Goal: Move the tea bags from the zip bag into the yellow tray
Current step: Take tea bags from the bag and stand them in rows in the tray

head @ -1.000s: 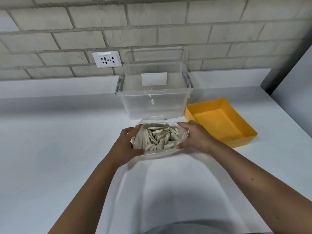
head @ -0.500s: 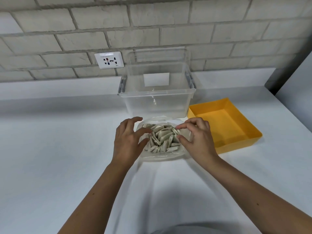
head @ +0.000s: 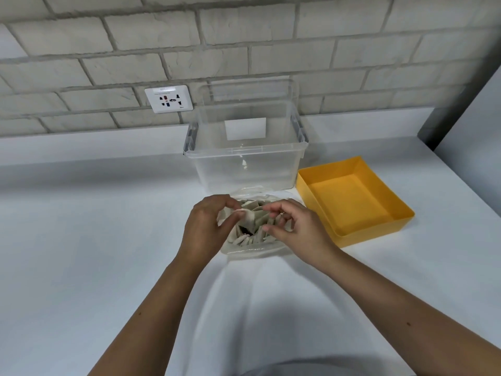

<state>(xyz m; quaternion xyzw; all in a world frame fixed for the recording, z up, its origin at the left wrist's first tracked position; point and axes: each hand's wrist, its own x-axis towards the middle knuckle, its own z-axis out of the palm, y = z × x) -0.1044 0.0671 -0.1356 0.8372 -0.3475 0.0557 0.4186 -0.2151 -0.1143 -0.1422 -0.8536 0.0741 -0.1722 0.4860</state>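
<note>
Pinching a tea bag [head: 249, 217] with the left hand [head: 204, 232] above the zip bag [head: 252, 249]. Curling the right hand [head: 296, 230] over the packed tea bags [head: 248, 240]; cannot tell if gripping any. Working just left of the tray [head: 376, 233], before a clear bin [head: 244, 172].

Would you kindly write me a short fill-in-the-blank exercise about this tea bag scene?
The yellow tray is ___ inside.
The left hand pinches a ___ above the zip bag.
The wall socket sits to the ___ of the clear bin.
Missing words: empty; tea bag; left.
</note>
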